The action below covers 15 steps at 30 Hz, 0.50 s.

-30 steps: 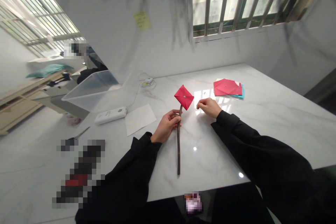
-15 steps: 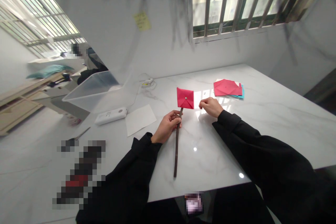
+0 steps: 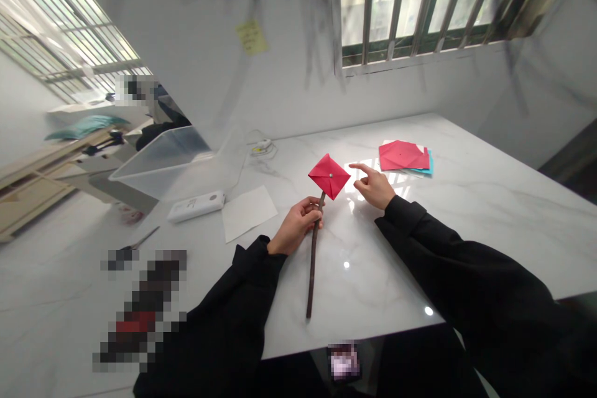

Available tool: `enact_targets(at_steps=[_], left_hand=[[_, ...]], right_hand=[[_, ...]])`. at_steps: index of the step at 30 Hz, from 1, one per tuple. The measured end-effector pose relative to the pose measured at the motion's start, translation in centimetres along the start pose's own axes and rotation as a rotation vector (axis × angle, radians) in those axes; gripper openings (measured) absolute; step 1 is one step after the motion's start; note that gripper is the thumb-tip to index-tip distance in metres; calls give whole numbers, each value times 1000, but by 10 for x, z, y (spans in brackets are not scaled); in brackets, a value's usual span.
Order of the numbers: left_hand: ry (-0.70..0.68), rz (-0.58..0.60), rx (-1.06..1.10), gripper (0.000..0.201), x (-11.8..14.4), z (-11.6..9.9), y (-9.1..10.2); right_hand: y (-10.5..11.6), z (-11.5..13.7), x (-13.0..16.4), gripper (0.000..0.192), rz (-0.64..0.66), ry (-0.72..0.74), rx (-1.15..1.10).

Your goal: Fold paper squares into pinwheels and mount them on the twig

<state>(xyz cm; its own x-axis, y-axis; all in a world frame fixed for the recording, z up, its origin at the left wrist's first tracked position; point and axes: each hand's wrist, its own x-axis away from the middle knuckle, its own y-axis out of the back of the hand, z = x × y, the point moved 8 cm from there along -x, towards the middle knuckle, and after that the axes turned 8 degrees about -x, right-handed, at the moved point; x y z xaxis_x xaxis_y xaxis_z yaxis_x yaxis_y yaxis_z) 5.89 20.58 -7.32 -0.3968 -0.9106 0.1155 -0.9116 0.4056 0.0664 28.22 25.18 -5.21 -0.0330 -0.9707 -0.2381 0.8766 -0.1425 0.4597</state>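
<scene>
My left hand (image 3: 295, 224) grips a thin dark stick (image 3: 312, 264) near its upper end, above the white marble table (image 3: 489, 211). A red folded paper square (image 3: 329, 175), pinned at its centre, sits on the stick's top, turned like a diamond. Just to its right is my right hand (image 3: 374, 185), its index finger stretched toward the paper's right corner and the other fingers curled. That hand holds nothing. Both arms wear black sleeves.
A stack of red and teal papers (image 3: 405, 156) lies at the back right. A white sheet (image 3: 249, 211), a white oblong device (image 3: 196, 206), a clear plastic bin (image 3: 168, 158) and scissors (image 3: 140, 240) are at the left. Barred windows line the wall behind.
The red paper square has turned on its pin from flat-sided to diamond. My right index finger has stretched out toward it. The stick's lower end has shifted slightly left.
</scene>
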Motion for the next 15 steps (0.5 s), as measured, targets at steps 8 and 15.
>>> enact_targets(at_steps=[8,15], left_hand=[[-7,-13,-29,32,0,0,1],[5,-9,-20,32,0,1,1]], right_hand=[[1,-3,-3,27,-5,-43,77],[0,-6,-1,40,-12,-80,9]])
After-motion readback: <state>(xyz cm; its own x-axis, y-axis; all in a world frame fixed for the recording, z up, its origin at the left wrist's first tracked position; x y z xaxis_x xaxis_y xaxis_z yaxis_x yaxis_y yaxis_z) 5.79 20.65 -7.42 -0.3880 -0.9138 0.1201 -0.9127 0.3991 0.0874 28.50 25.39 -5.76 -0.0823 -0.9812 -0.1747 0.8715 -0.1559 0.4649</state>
